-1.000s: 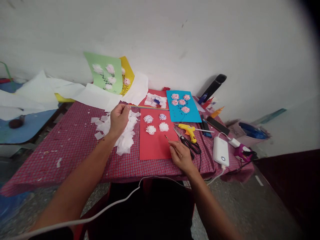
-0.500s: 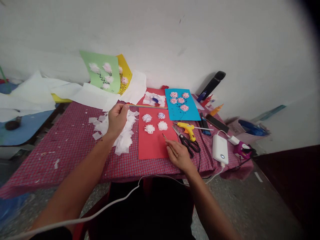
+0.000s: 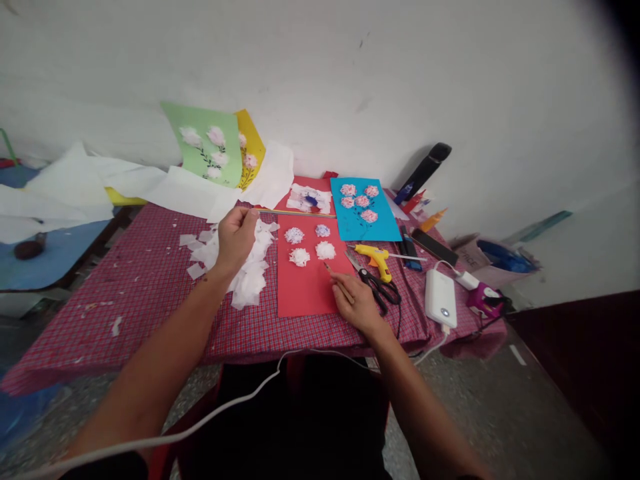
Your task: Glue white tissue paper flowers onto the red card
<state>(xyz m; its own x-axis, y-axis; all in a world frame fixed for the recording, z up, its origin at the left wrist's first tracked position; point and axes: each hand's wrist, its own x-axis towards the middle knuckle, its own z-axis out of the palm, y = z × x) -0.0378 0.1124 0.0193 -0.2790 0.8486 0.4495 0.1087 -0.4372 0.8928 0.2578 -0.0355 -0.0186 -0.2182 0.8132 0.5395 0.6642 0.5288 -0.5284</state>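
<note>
Left hand: fingers pressed together, raised above the tabletop. A long thin stick runs from just beside them across the top edge of a red card; I cannot tell whether they grip it or it only lies behind them. Right hand: thumb and forefinger pinch a short thin stick, its tip angled toward the red card and held just above it, apparently for fine control near the card's lower right.

A loose pile of white tissue squares lies beneath and beside my left hand, probably kept there for easy reach. The red card sits between my hands and carries 4 tissue rosettes, 2 white and 2 tinged blue-violet.

Count of other finished-looking cards: 1 blue card with 5 pink rosettes; 1 green card with 4 pale ones, propped at the wall; 1 yellow card partly behind it. Tools are grouped to my right, likely within that hand's reach: 1 yellow glue gun, 1 pair of black-handled scissors, 1 white power bank.
</note>
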